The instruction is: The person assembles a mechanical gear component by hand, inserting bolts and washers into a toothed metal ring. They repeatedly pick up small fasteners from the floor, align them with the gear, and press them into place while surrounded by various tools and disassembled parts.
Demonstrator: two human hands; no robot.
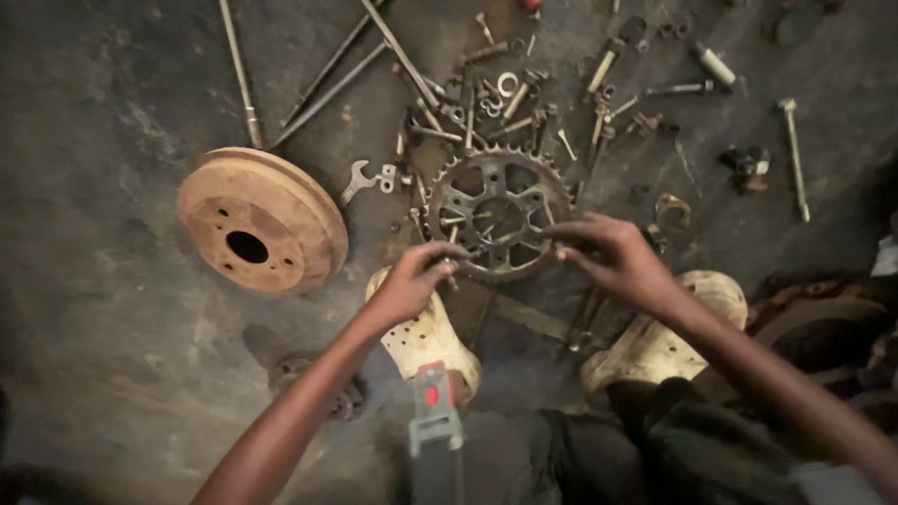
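Note:
A dark toothed sprocket lies flat on the grimy concrete floor in front of me. My left hand pinches its near left rim, with the fingertips closed around a small part that I cannot make out. At the sprocket's right rim, my right hand has its fingers bent onto the teeth. Both hands hover just above my two worn cream-coloured shoes.
A rusty brown brake drum rests at the left. Long rods, bolts, nuts, washers and a small spanner are scattered behind the sprocket. A long bolt lies far right. A red and grey tool sits near my legs.

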